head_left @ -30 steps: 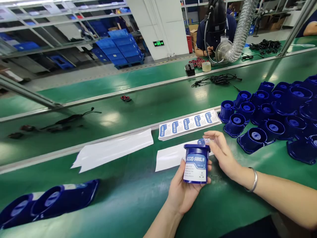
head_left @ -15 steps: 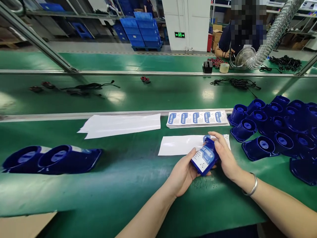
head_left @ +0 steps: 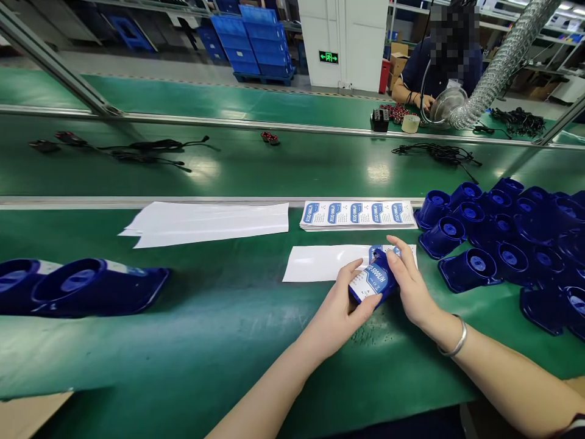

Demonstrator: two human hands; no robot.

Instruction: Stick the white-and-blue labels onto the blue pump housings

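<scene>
A blue plastic housing (head_left: 386,281) with a white and blue label on its face is tilted up between my hands, above the green bench. My left hand (head_left: 340,308) grips its left side, the thumb lying across the label's lower edge. At the upper right corner, my right hand (head_left: 414,289) holds it, thumb against the edge and fingers behind. Just behind the housing lies a mostly bare label backing strip (head_left: 315,263), partly covered by my hands. A stack of printed label sheets (head_left: 359,214) sits farther back.
Many blue housings (head_left: 478,262) crowd the right side. Two labelled housings (head_left: 100,286) lie at left, near white backing sheets (head_left: 210,222). Cables (head_left: 150,149) lie beyond the metal rail. Across the bench sits a co-worker (head_left: 418,73) beside a flexible silver duct (head_left: 498,82).
My left thumb has moved from the label's upper left side to its lower edge, and the left fingers now show at the housing's upper left. The view has shifted slightly.
</scene>
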